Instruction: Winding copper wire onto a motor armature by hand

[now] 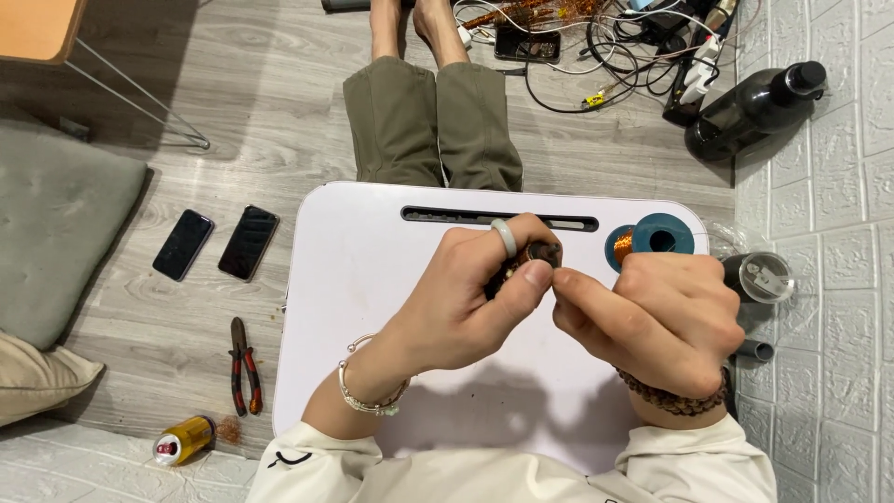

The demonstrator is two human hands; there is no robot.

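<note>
My left hand (470,298) is closed around a small dark round part (543,252), pinching it between thumb and fingers above the white lap table (354,279). A pale ring sits on one finger and a beaded bracelet on that wrist. My right hand (666,317) is pressed against the left one, its fingertips meeting at the same part; what it pinches is too small to see. Just behind the right hand, a blue spool of copper wire (652,237) rests in the table's round recess.
Two dark phones (216,244) lie on the wooden floor left of the table, with red-handled pliers (244,365) and a yellow can (184,440) nearer me. A tangle of cables (596,37) lies by my feet. A dark bottle (750,112) leans at the tiled wall.
</note>
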